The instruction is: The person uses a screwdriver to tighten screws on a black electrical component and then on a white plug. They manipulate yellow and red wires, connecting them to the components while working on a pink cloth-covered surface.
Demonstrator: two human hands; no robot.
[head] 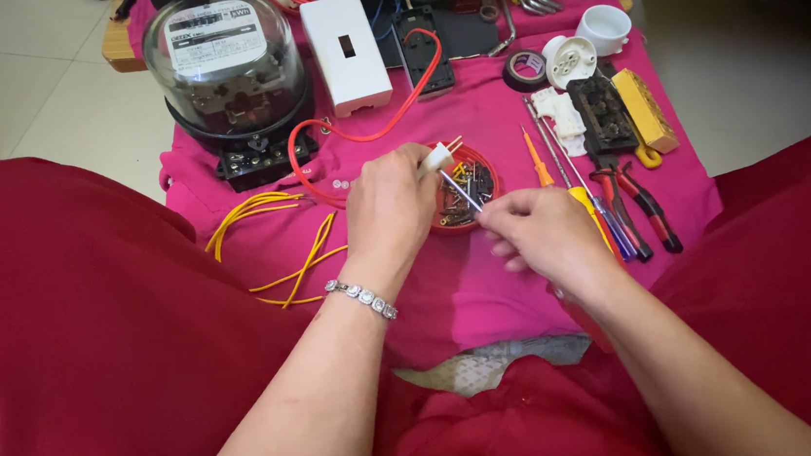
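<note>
Two hands meet over the red dish [468,220]: left hand [386,210] pinches a white plug [436,159] steady, so right hand [543,234], clamped on a screwdriver [461,191], reaches it.

Small white plug [436,160] with two copper prongs, pinched upright, thin screwdriver [461,191] tip touching it

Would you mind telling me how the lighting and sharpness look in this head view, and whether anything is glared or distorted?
Head view: soft even light with faint shadows; glare streaks the electricity meter's glass dome; the left hand and right hand are fairly sharp, the screwdriver shaft thin but readable; the top right corner darkens, and wide-angle stretch bends the edges.
</note>
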